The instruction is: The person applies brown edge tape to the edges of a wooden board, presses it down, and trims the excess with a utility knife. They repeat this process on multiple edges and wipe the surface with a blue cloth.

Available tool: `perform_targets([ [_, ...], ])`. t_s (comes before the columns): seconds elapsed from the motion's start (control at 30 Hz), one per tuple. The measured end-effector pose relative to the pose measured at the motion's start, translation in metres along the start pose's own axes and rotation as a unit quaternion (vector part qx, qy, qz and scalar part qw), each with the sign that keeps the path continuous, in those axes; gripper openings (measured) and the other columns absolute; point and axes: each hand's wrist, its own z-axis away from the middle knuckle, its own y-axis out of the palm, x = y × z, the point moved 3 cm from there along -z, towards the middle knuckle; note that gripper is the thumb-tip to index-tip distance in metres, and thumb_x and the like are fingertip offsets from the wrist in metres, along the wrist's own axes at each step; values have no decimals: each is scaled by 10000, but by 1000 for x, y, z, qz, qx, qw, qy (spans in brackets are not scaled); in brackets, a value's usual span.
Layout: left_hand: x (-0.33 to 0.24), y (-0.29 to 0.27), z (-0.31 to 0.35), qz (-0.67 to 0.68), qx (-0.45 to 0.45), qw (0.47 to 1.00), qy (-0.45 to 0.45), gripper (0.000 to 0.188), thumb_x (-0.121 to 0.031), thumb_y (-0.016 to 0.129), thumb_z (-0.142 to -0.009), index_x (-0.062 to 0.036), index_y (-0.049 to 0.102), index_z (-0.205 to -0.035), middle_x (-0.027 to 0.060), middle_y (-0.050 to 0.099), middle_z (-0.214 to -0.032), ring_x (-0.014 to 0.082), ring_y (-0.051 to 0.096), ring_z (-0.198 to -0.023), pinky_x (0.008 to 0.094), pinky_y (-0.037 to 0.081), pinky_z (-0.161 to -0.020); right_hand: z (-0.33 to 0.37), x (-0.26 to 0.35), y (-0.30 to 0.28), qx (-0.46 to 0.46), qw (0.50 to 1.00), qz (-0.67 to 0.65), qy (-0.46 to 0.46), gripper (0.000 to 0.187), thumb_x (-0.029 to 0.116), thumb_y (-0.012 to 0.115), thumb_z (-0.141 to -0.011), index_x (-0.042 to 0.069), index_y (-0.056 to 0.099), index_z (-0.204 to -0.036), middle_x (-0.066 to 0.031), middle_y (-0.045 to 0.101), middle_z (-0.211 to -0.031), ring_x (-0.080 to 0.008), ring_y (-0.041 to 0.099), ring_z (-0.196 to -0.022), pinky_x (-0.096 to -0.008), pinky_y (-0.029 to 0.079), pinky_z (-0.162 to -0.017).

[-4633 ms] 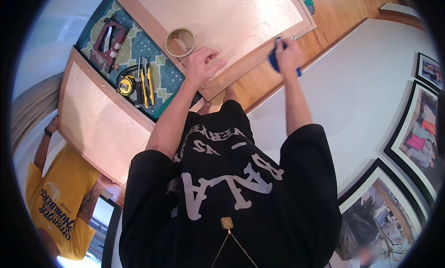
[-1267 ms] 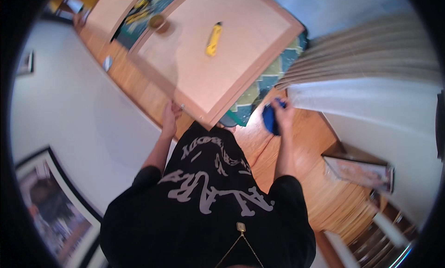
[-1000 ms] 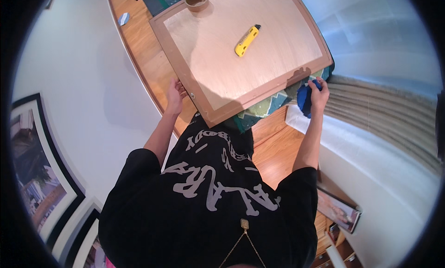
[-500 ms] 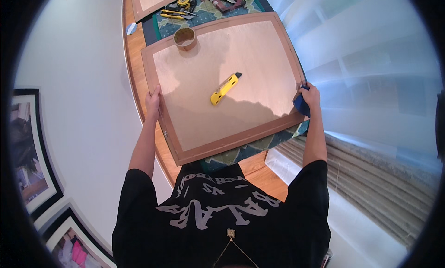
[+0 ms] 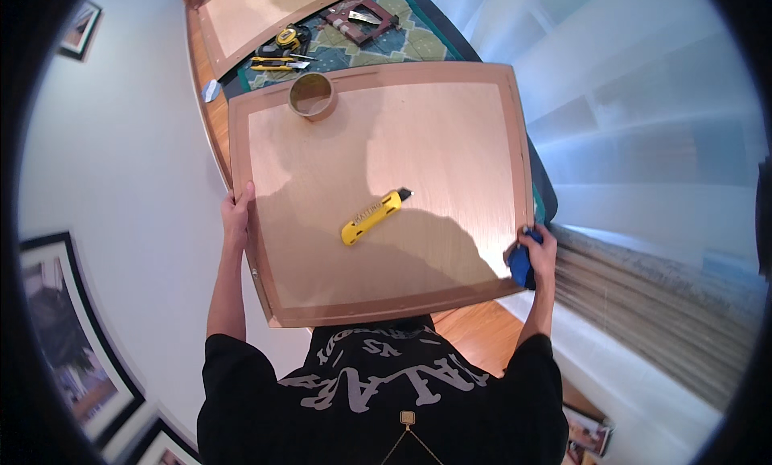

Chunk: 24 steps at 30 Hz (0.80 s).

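A large wooden panel (image 5: 322,167) with a brown border rests between my hands. My left hand (image 5: 236,216) grips its left edge, the thumb on top. At its right edge, near the near corner, my right hand (image 5: 544,252) is closed round a blue rounded object (image 5: 521,264) and the panel's side. What the blue object is, I cannot make out. On the panel lies a yellow utility knife (image 5: 371,218), pointing to the far right. A roll of tape (image 5: 312,96) stands at its far left edge.
Beyond the panel, a patterned cloth (image 5: 418,34) covers the table. On it are a tape measure (image 5: 289,37), yellow cutters (image 5: 273,63) and a dark red clamp-like tool (image 5: 362,18). A second panel (image 5: 265,14) lies farther off. Sheer curtains (image 5: 627,135) hang at right; a white wall is at left.
The panel has come toward me and turned slightly, its near edge now close to my body. The knife and tape roll have moved with it. Both hands keep their hold.
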Motion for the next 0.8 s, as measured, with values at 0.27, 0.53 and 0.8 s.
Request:
perform_targets([
  [0.27,-82,65,-102,-201,169,959,106,506,-424,715,-875,18,628,-1105,22,630,-853,106,583,-733,269,471,-671,182,-61,73,-135,940,-242,200,378,-5,698,-752,-77,598,-1109,-103,665,-851,-186,638,-734,-296,528,-676],
  [0.53,-130,177,-180,-306,288,884,206,653,-557,731,-775,23,694,-1075,118,707,-914,198,665,-825,346,503,-764,303,-41,171,-263,825,-379,326,547,-10,755,-747,-87,510,-1230,-138,659,-957,-200,650,-773,-302,535,-653],
  [0.8,-152,234,-182,-423,297,799,307,738,-650,638,-811,70,644,-973,239,680,-854,341,680,-836,395,512,-745,317,-32,208,-340,787,-422,294,314,-31,713,-762,10,518,-1005,-122,662,-788,-223,654,-631,-330,565,-551],
])
